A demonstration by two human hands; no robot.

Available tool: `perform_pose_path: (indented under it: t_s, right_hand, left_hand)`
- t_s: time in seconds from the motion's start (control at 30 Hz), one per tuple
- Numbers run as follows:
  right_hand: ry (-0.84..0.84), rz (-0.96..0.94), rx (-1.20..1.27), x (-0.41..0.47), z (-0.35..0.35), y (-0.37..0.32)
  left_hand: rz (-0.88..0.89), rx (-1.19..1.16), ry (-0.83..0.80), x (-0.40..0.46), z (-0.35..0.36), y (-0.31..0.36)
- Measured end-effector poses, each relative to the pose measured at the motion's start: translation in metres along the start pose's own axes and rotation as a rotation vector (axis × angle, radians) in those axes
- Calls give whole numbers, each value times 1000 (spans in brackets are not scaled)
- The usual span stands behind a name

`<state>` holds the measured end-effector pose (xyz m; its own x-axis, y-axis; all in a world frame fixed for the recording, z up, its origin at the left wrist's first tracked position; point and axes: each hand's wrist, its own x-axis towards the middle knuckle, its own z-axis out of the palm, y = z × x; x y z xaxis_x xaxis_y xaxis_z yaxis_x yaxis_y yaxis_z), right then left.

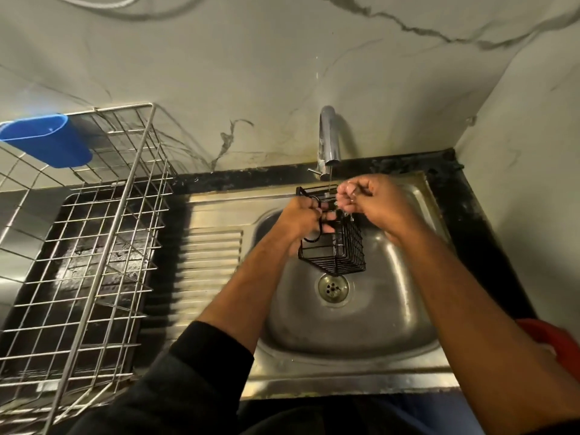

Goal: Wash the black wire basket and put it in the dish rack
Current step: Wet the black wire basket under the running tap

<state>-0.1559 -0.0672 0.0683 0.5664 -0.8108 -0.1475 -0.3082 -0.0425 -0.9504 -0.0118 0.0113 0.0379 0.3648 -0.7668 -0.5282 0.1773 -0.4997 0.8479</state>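
— Where is the black wire basket (pixel 337 246) seen?

— It is held in the air above the stainless steel sink (pixel 405 277), just under the chrome tap (pixel 328 136), with the drain (pixel 332 287) visible below its lower corner. It is tilted, and a thin stream of water (pixel 328 180) is seen falling onto its upper edge.

— How is it gripped?

— The left hand (pixel 301 219) is closed around the basket's side, with the fingers curled through the black wire of its hanging hook. The right hand (pixel 370 199) is held at the top rim, fingers bunched tightly under the stream; whether a wire is pinched in that grip cannot be told, as the fingertips are blurred by water.

— And the dish rack?

— A wire dish rack (pixel 94 246) is stood on the dark counter (pixel 464 208) to the left of the ribbed drainboard (pixel 210 262), well apart from the basket. A blue plastic holder (pixel 47 139) is hung on its far rim. Something red (pixel 552 340) is glimpsed at the right edge.
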Motion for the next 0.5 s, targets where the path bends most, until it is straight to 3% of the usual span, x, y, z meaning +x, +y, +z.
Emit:
perform_pose_path:
  t_s: [0.1, 0.27, 0.37, 0.5]
  right_hand:
    - [16, 18, 15, -8, -10, 5]
    - [196, 25, 28, -3, -21, 18]
    - [193, -14, -211, 4, -20, 31]
    - [82, -74, -232, 10, -11, 39]
  left_hand:
    - [-21, -23, -27, -5, 3, 12]
    - [-56, -24, -39, -16, 18, 23]
    - [18, 86, -16, -8, 25, 14]
    - [120, 372, 57, -2, 23, 3]
